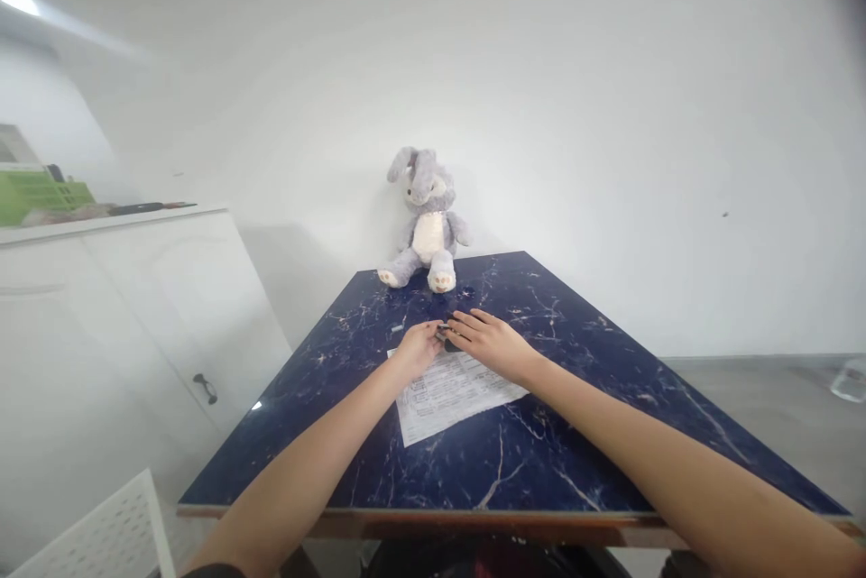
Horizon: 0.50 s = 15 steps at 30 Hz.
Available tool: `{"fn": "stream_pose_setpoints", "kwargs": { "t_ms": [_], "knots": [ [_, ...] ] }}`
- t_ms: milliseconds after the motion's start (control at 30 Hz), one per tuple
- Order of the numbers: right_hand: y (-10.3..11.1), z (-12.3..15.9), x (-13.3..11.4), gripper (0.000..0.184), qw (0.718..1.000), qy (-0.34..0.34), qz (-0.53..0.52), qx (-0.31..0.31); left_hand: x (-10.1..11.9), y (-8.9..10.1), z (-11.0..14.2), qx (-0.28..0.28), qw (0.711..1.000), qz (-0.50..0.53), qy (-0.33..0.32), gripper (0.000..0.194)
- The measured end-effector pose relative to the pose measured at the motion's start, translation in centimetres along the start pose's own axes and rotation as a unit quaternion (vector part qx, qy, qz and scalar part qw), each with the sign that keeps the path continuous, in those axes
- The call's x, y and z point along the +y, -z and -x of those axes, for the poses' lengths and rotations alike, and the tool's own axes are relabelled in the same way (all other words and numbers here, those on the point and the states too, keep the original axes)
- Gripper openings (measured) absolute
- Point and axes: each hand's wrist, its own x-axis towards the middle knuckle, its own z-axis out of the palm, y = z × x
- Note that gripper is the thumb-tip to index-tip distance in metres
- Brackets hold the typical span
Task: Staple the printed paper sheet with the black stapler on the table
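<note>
In the middle of the table, my left hand has its fingers bent around the left end of a small black object. From the other side, my right hand reaches over the same object, its fingers covering most of it. What kind of thing it is, I cannot make out. Under both hands lies a printed sheet of paper, slightly creased, its upper edge partly hidden by the hands. A small pale grey piece rests just beyond my left hand.
A grey plush rabbit sits at the far end of the dark blue marbled table, against the wall. To the left stands a white cabinet with a green basket on top. A white perforated surface shows at lower left.
</note>
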Motion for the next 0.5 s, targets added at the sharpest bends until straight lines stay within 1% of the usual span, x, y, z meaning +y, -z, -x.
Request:
{"fn": "stream_pose_setpoints", "kwargs": {
  "t_ms": [67, 133, 233, 300, 367, 433, 500],
  "knots": [
    [-0.4, 0.1, 0.1, 0.043, 1.0, -0.014, 0.008, -0.009, -0.1, 0.1, -0.1, 0.003, 1.0, -0.014, 0.016, 0.011],
    [-0.6, 0.3, 0.2, 0.047, 0.999, -0.037, -0.009, -0.018, -0.2, 0.3, -0.1, 0.011, 0.999, -0.035, 0.02, 0.014],
    [-0.7, 0.6, 0.5, 0.064, 0.99, -0.102, -0.088, -0.028, -0.1, 0.4, -0.1, 0.017, 0.997, -0.076, -0.003, 0.012],
    [-0.6, 0.8, 0.7, 0.073, 0.97, -0.174, -0.17, -0.024, -0.1, 0.4, -0.1, 0.031, 0.994, -0.105, -0.028, 0.011],
    [-0.6, 0.8, 0.9, 0.074, 0.938, -0.23, -0.26, -0.015, -0.1, 0.4, 0.0, 0.047, 0.989, -0.131, -0.051, 0.009],
    [-0.6, 0.6, 1.2, 0.068, 0.907, -0.252, -0.336, -0.011, -0.1, 0.4, 0.0, 0.057, 0.984, -0.154, -0.073, 0.007],
    [-0.7, 0.5, 1.6, 0.059, 0.883, -0.273, -0.38, -0.021, -0.2, 0.6, 0.0, 0.067, 0.978, -0.174, -0.097, 0.009]
  ]
}}
